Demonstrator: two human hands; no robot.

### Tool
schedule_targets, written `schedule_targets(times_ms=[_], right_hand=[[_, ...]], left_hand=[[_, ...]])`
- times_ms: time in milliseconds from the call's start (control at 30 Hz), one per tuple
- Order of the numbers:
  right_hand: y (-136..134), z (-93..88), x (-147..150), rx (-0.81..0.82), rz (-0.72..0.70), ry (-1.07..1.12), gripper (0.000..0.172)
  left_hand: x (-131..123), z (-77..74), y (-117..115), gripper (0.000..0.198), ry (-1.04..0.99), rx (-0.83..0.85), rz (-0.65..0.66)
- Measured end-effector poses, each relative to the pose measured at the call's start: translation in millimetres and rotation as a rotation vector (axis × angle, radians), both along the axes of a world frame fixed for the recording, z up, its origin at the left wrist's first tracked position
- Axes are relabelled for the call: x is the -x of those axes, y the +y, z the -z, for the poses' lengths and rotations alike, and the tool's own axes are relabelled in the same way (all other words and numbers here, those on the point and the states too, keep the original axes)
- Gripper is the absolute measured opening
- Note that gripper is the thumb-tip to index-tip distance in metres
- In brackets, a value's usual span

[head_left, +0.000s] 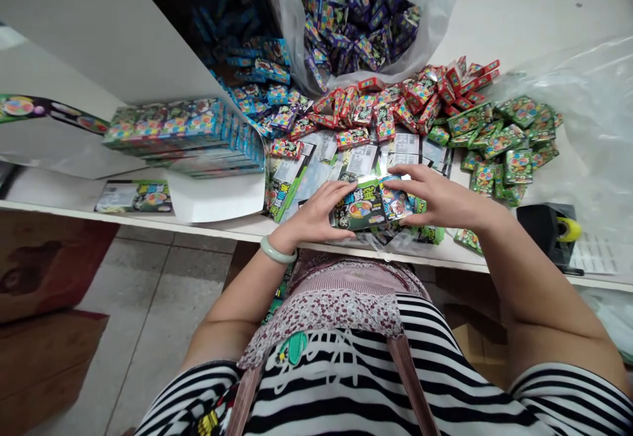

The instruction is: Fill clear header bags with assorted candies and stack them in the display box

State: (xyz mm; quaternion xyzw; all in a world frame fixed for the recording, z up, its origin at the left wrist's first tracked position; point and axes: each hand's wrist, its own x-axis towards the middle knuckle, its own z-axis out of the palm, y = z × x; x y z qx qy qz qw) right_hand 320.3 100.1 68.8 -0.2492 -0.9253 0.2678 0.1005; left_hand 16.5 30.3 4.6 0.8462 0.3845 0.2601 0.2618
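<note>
Packet (359, 206), long axis crosswise

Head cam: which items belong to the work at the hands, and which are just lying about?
In play: left hand, right hand, green printed packet, red packets, green packets, blue packets.

Lying about: black tape dispenser, cardboard boxes.

Small boxes (420, 96) lie heaped on the table (534, 14), a bag (430, 7) behind, stacks (182, 136) left, apparently a tape dispenser (548, 231) right.
</note>
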Motion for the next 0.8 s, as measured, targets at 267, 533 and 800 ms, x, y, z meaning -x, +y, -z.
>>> schedule_targets(times_ms=[267,533,800], right_hand=[[-6.3,-5.2,12.2,-0.027,-0.009,-0.04,0.063],[-21.6,13.1,24.0,0.062,0.251,0.197,0.07],[-51.7,24.5,25.4,0.416,0.417,0.338,0.052]], left_hand=[[-2.8,1.3,-3.8,0.097,-0.007,0.02,0.005],[-10.0,0.6,-7.8,0.098,-0.051,-0.087,-0.162],[-41.2,-4.2,-25.8,0.084,-0.264,0.054,-0.283]])
